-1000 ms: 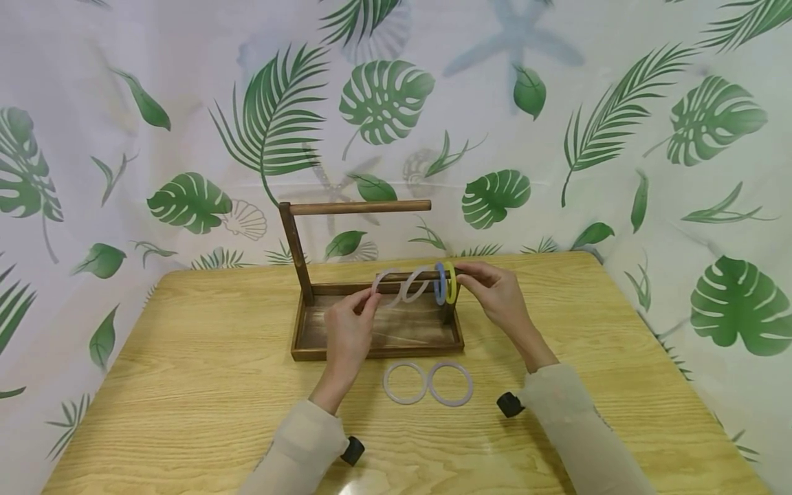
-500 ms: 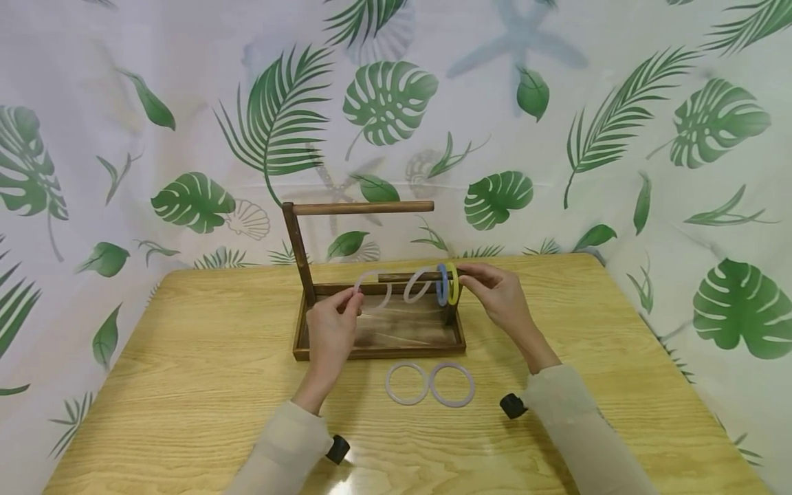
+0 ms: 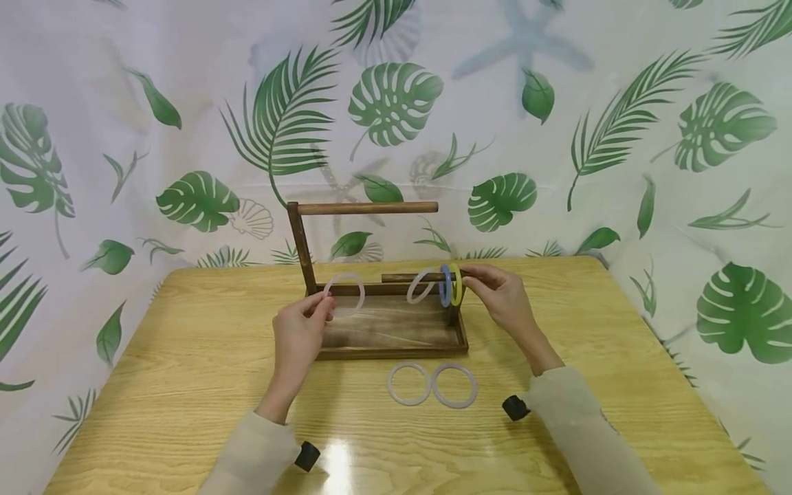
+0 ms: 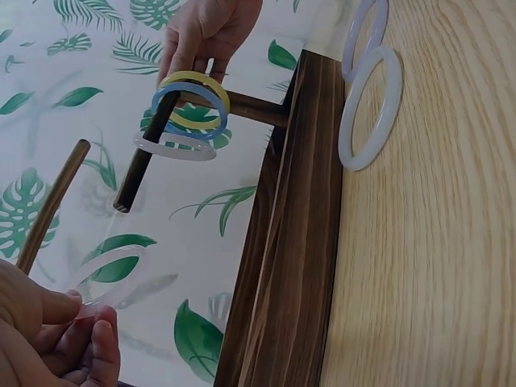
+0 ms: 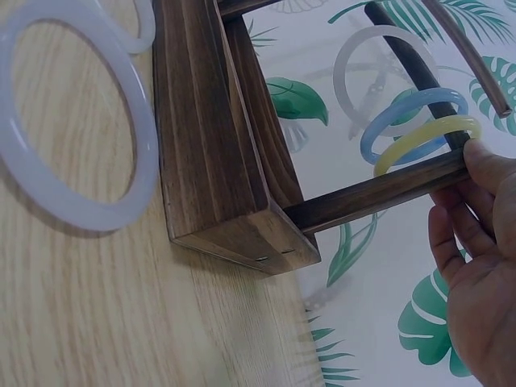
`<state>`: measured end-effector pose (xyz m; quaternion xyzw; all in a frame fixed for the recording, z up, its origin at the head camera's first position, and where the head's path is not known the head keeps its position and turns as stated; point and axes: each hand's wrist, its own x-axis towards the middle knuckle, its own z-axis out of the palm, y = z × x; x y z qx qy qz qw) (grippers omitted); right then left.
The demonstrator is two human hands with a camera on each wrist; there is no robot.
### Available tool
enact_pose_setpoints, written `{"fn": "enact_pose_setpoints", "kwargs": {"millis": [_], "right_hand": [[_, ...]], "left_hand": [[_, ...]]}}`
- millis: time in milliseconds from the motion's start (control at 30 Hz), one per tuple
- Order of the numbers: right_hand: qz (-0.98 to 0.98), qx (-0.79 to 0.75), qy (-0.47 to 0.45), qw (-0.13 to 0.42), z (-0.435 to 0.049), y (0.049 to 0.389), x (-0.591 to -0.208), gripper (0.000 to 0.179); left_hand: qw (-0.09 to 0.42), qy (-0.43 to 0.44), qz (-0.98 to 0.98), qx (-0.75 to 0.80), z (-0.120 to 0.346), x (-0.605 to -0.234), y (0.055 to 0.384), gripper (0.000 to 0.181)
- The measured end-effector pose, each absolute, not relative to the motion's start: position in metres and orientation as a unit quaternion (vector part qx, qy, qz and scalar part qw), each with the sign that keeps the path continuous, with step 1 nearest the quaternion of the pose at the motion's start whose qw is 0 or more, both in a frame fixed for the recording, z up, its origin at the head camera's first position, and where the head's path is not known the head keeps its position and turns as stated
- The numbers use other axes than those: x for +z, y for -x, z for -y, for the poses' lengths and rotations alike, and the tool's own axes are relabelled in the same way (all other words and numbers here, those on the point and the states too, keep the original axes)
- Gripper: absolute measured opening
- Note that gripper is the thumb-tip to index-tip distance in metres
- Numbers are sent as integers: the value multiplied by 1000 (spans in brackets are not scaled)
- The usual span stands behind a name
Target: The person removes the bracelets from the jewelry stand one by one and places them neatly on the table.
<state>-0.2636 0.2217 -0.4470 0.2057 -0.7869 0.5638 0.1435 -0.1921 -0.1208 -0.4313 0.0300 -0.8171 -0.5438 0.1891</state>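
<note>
Centre of the head view: the left hand (image 3: 300,333) has its grip pinched on a clear ring (image 3: 363,295), apart from the free end of the lower bar (image 3: 396,278). The right hand's (image 3: 504,295) grip clasps the bar's corner of the stand (image 3: 396,354). Step in hand, as judged: handling one ring beside the bar. The next move calls for a firm pinch and a steadied stand. Lower centre: two pale rings (image 3: 434,386) on the desk (image 3: 185,357).
</note>
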Motion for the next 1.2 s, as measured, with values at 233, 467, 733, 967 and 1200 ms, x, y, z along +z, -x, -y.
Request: {"fn": "enact_pose_setpoints", "kwargs": {"millis": [233, 467, 733, 967, 1200], "right_hand": [[785, 570, -201, 138, -221, 262, -444, 24], [789, 561, -210, 137, -213, 247, -423, 23], [783, 567, -215, 141, -219, 261, -443, 25], [781, 573, -209, 136, -222, 264, -448, 25], [784, 567, -214, 134, -219, 258, -438, 25]], "left_hand": [[150, -45, 820, -550, 142, -422, 181, 20], [123, -64, 816, -562, 161, -416, 172, 22], [110, -82, 801, -583, 178, -407, 158, 25], [99, -89, 797, -589, 184, -409, 150, 25], [84, -92, 800, -588, 181, -417, 147, 25]]}}
